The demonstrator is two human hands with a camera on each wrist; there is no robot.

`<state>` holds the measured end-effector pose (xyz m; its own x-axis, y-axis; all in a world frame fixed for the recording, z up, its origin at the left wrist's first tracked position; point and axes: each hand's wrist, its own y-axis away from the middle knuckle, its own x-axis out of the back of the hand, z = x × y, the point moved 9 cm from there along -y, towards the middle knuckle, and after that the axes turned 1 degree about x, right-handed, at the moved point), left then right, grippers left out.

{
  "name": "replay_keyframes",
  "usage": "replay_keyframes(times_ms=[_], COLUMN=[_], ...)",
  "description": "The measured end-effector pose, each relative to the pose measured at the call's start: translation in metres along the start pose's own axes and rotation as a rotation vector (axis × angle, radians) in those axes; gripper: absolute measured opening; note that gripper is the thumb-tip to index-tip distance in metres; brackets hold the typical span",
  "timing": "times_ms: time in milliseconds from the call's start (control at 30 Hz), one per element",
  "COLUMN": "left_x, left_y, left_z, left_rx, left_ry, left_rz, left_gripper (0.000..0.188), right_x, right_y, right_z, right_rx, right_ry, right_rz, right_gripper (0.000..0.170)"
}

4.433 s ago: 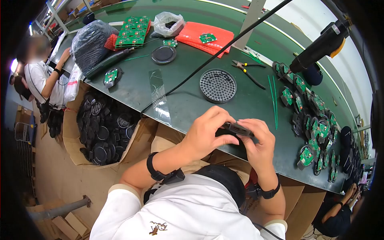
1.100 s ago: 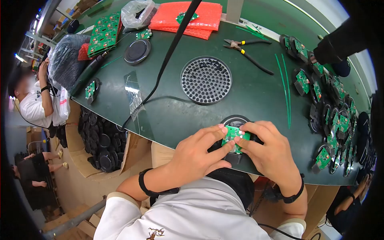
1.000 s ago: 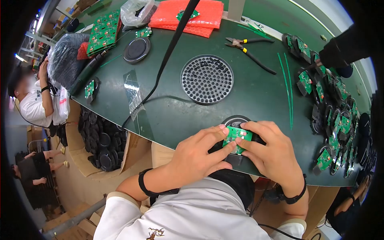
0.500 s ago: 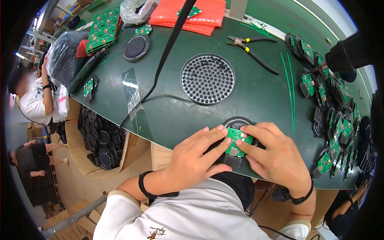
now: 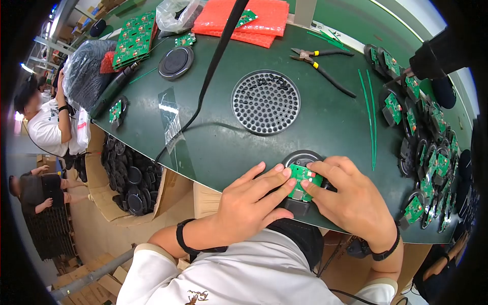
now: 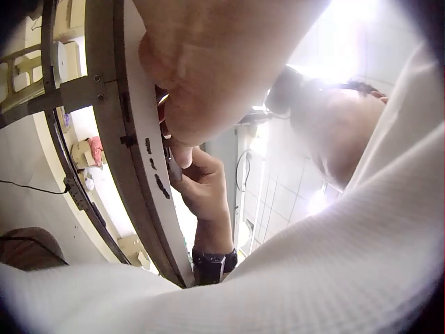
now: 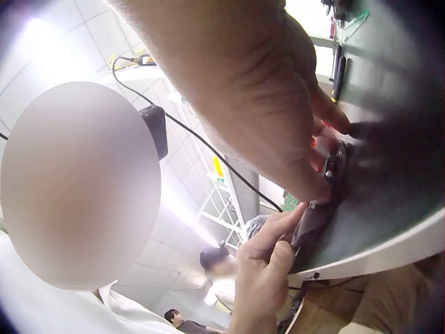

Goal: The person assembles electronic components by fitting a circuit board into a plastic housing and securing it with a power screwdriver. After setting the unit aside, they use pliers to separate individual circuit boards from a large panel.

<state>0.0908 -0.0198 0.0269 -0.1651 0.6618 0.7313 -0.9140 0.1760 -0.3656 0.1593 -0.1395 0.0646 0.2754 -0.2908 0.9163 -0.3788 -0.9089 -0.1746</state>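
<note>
A green circuit board (image 5: 304, 179) lies over a round black plastic housing (image 5: 303, 156) at the table's near edge in the head view. My left hand (image 5: 250, 199) grips the housing's left side, with its fingertips against the board's left edge. From the right, my right hand (image 5: 351, 198) pinches the board, its thumb on the board's face and its index finger at the far edge. In the right wrist view the housing (image 7: 321, 216) shows edge-on between both hands, low over the tabletop. The hands hide parts of the board and the housing.
A round perforated tray (image 5: 266, 101) with small black parts stands ahead, beside cutting pliers (image 5: 323, 68). Housings with boards (image 5: 424, 162) crowd the right. A power screwdriver (image 5: 432, 61) hangs above them. Left lie a black disc (image 5: 176, 63) and a box of black parts (image 5: 162, 190).
Over four seconds ago both hands held a dark part up near the table edge; now they work low over the table on a housing with a green board. In the last second the hands barely shift.
</note>
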Motion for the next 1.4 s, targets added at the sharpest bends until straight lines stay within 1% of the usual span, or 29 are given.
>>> replay_keyframes(times_ms=[400, 700, 800, 867, 967, 1067, 1300, 1400], left_x=[0.0012, 0.0024, 0.0036, 0.0051, 0.0051, 0.008, 0.0073, 0.0077], left_y=[-0.0016, -0.0015, -0.0031, -0.0037, -0.0037, -0.0055, -0.0023, -0.0034], left_z=[-0.0005, 0.0012, 0.0, 0.002, 0.0014, 0.0029, 0.0001, 0.0004], left_rx=[-0.022, -0.049, -0.054, -0.096, -0.128, -0.115, -0.093, -0.082], left_ry=[-0.003, -0.036, -0.026, -0.041, -0.069, -0.071, -0.044, -0.037], left_rz=[0.002, 0.0, 0.002, 0.039, 0.078, 0.093, 0.076, 0.064], left_gripper=[0.065, 0.064, 0.062, 0.058, 0.056, 0.055, 0.057, 0.059], right_x=[-0.0002, 0.0001, -0.0012, 0.0001, -0.0002, 0.0003, -0.0011, 0.0019], right_y=[-0.0008, 0.0003, 0.0015, 0.0024, 0.0023, 0.0033, 0.0035, 0.0023], right_z=[-0.0009, -0.0013, -0.0001, 0.0003, 0.0005, 0.0014, 0.0005, 0.0044], right_rx=[-0.004, 0.002, -0.017, -0.021, -0.046, -0.053, -0.047, -0.047], right_ry=[0.008, 0.013, 0.025, 0.009, -0.003, -0.01, 0.007, -0.029], right_rz=[-0.021, 0.026, 0.016, 0.024, 0.007, 0.039, 0.059, 0.057], right_gripper=[0.031, 0.029, 0.032, 0.039, 0.044, 0.046, 0.046, 0.042])
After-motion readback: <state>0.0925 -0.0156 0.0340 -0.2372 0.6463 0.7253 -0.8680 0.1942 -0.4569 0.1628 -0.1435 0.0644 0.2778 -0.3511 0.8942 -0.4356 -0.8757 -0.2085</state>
